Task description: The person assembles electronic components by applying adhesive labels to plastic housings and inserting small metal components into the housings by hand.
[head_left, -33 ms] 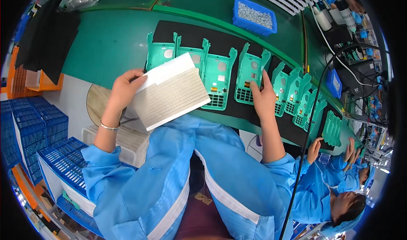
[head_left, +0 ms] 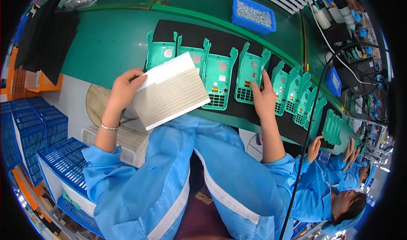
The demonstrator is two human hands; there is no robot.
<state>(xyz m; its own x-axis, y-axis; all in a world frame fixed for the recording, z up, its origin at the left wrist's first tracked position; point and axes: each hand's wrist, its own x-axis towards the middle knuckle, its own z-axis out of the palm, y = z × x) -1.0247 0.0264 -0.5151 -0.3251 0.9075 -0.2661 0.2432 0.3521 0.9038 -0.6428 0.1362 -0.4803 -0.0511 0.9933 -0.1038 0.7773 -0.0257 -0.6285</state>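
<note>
My left hand [head_left: 125, 88] pinches the upper left edge of a white sheet [head_left: 174, 96] lined with narrow greyish strips. The sheet is tilted and covers the lower parts of two green plastic housings, one of them this housing [head_left: 163, 50]. My right hand [head_left: 265, 99] grips the right side wall of another green plastic housing [head_left: 253, 64], thumb inside and fingers outside. That housing lies on a black mat [head_left: 220, 39], with a small orange-brown piece near its grid of openings. Between the sheet and my right hand lies one more green housing [head_left: 221, 68].
Several green housings [head_left: 292, 89] continue along the mat to the right, beside a co-worker's hand [head_left: 314, 148]. A blue bin [head_left: 233, 17] of small pale pieces stands beyond the mat. Blue crates [head_left: 63, 161] and a round stool [head_left: 99, 102] are at left. A black cable [head_left: 311, 125] crosses the right side.
</note>
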